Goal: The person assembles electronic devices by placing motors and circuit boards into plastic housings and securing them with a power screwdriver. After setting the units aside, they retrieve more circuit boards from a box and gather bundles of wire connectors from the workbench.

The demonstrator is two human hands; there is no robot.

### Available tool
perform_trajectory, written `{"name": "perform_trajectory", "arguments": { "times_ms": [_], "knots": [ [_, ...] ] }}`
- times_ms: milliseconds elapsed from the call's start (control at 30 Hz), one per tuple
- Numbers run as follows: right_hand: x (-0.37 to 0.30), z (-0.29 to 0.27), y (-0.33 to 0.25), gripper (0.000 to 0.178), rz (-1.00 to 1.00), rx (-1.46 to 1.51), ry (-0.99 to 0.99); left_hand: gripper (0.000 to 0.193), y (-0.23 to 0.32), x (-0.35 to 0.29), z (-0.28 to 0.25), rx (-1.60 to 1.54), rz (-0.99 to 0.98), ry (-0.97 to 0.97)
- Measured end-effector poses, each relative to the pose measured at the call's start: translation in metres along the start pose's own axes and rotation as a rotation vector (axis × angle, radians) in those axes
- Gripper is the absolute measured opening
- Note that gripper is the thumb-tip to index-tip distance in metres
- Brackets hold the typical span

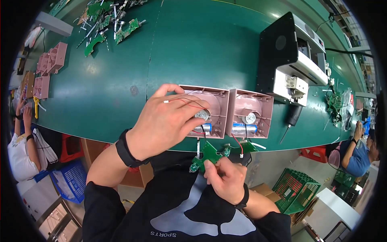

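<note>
My left hand (163, 119) reaches into the left pink plastic housing (219, 105), its fingers curled. Thumb and forefinger lie around a small round motor (202, 115); what the fingertips grip is hidden. Thin red and black wires (187, 100) run across the back of these fingers, ending in a white plug. Below the motor lies a blue-and-silver cylindrical battery (206, 129). Closer to my body, my right hand (228, 179) pinches a green circuit board (209, 152) at the table's front edge. A second pink housing (264, 115) stands beside the first, with its own motor (250, 117) and battery (244, 130).
Another circuit board (248, 147) hangs at the table edge. A black-and-white machine (292, 60) stands at right, near a black-handled screwdriver (293, 117). Loose boards (129, 31) are heaped far left; more pink housings (54, 58) sit below them. People work at both sides.
</note>
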State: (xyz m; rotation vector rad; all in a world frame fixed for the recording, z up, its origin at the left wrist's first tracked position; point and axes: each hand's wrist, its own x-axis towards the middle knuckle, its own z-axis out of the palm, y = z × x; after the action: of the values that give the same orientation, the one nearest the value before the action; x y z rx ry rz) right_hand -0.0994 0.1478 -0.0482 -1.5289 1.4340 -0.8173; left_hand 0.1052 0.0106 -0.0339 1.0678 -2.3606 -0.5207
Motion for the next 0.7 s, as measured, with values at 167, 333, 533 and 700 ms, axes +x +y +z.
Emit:
{"name": "perform_trajectory", "arguments": {
  "times_ms": [167, 333, 533, 700],
  "knots": [
    [0.012, -0.005, -0.001, 0.021, -0.213, -0.148, -0.107, 0.022, 0.004, 0.003, 0.001, -0.009, -0.051, -0.018],
    [0.012, -0.002, -0.001, 0.018, -0.301, -0.363, -0.122, 0.027, 0.007, 0.009, -0.002, 0.015, -0.047, -0.045],
    [0.009, -0.092, 0.018, 0.002, -0.401, -0.541, 0.480, 0.047, 0.013, 0.002, -0.010, 0.052, -0.125, -0.028],
    [0.093, -0.201, 0.072, 0.041, 0.059, -0.403, 0.702, 0.078, 0.009, -0.007, 0.007, -0.094, -0.357, 0.181]
  ]
}}
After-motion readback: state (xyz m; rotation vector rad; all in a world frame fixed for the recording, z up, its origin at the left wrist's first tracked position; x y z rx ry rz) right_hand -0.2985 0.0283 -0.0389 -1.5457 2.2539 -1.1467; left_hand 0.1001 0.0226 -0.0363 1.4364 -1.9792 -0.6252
